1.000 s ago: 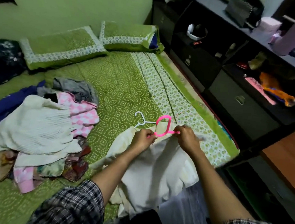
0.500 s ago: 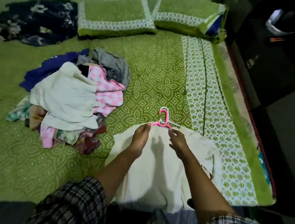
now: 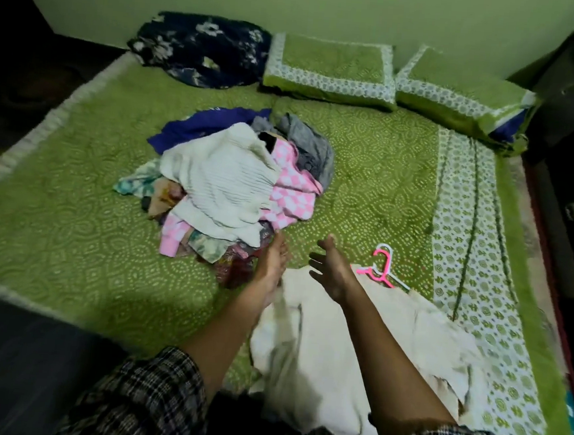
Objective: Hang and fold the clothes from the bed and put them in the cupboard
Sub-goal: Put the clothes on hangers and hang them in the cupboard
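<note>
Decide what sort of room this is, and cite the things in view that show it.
Most likely a home bedroom: a green patterned bedspread, two matching green pillows and a heap of mixed loose clothes.

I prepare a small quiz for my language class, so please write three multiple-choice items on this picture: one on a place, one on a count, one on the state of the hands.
1. Where does the pink hanger lie?
A) on the floor
B) at the top edge of the cream garment
C) inside a cupboard

2. How many green pillows lie at the head of the bed?
A) one
B) two
C) four

3. What do the hands hold?
A) nothing
B) the hanger
C) a checked shirt

Answers:
1 B, its hook sticks out beyond the garment's top edge.
2 B, two lie side by side.
3 A, the left hand and the right hand both show open, empty fingers.
</note>
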`<state>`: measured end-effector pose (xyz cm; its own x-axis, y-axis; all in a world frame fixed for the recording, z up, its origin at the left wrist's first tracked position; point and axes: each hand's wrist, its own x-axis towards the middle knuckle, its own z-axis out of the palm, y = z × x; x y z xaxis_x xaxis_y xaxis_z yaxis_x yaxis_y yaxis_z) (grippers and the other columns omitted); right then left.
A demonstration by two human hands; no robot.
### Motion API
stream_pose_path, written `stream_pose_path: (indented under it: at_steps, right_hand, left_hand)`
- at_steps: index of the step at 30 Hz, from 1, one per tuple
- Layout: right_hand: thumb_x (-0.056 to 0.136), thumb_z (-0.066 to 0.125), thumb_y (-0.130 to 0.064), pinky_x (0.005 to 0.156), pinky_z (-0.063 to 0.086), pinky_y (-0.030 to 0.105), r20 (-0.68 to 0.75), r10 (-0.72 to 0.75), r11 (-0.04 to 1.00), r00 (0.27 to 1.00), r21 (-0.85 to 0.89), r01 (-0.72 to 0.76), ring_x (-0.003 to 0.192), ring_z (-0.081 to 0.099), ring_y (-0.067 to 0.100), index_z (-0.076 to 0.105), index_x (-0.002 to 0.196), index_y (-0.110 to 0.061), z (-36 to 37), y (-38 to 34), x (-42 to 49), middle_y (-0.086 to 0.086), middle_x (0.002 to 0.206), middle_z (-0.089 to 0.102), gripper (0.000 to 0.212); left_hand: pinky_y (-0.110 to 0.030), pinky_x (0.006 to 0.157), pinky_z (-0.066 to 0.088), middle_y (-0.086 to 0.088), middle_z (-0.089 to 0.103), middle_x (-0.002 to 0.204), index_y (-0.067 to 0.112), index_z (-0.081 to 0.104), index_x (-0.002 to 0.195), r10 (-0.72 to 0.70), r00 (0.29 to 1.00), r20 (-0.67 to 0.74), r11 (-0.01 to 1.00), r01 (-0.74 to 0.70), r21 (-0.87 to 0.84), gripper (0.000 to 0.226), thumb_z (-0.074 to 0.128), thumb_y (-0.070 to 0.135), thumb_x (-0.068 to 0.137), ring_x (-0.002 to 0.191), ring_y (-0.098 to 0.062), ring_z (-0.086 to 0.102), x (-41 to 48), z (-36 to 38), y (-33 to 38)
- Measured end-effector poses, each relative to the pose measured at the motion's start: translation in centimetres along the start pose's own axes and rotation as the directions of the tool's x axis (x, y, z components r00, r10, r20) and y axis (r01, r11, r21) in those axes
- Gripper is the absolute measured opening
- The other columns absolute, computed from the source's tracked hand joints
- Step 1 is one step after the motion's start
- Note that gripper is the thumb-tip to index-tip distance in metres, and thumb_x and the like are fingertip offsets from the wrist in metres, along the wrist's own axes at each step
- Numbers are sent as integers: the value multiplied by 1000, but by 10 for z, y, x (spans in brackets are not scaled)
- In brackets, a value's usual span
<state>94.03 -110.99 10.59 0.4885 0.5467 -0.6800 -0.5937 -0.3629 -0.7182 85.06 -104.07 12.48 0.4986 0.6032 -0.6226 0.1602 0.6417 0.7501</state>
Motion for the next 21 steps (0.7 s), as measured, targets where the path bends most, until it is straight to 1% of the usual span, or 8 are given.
stream_pose_path:
  at_steps: [4,6,8,10,13,15,17,21]
  right_hand:
    - [100,23,-49,94,44,41,158,-98,994,982,-29,104,96,53,21,43,130,-14,124,3,-16,7,104,53,51]
    - [99,23,-52,88,42,36,199,-97,991,975,-67,113,99,53,24,42,130,-17,190,9,-23,9,109,54,51]
    - [98,21,-53,93,40,37,258,-93,984,962,-120,128,115,51,30,41,136,-13,255,15,-28,16,124,53,59]
    - [99,21,-52,88,43,35,341,-100,979,935,-136,154,107,55,25,47,132,-12,316,22,-34,15,117,57,58]
    - [99,21,-53,75,44,31,426,-101,973,899,-148,179,86,54,17,50,116,-19,419,35,-50,9,105,56,48]
    - [99,21,-53,89,43,39,486,-103,962,868,-173,211,98,53,23,46,127,-17,471,43,-55,13,115,54,52]
    - [99,20,-52,94,41,43,547,-74,953,834,-208,221,106,52,28,43,132,-13,527,53,-62,18,122,53,56]
    - [100,20,-51,93,41,44,639,-14,936,769,-262,234,118,50,36,43,132,-11,630,70,-72,21,128,52,57]
  left_hand:
    - [-31,98,33,-12,41,144,5,38,139,91,992,-88,992,-98,-83,54,26,41,100,132,-27,40,-19,-106,49]
    - [-29,103,31,-14,40,144,3,37,139,122,985,-122,983,-136,-122,54,25,39,101,133,-27,38,-31,-166,75]
    - [-27,104,30,-12,40,144,1,37,139,186,972,-145,972,-204,-120,55,23,38,101,133,-26,39,-42,-226,101]
    - [-24,92,37,-9,46,136,0,39,137,230,957,-179,959,-254,-125,54,22,37,102,126,-25,45,-56,-282,124]
    - [-19,71,38,-4,57,108,6,50,126,296,908,-297,930,-345,-126,51,21,40,101,95,-15,55,-76,-379,154]
    - [-24,85,40,-9,55,124,8,47,130,309,882,-356,921,-371,-121,53,20,42,101,112,-20,53,-87,-427,168]
    - [-25,87,40,-12,41,144,6,38,139,323,842,-432,899,-416,-137,57,19,43,101,131,-26,41,-97,-480,179]
    - [-34,109,29,-13,38,146,7,35,141,336,768,-545,846,-501,-183,59,20,45,100,134,-27,38,-116,-571,199]
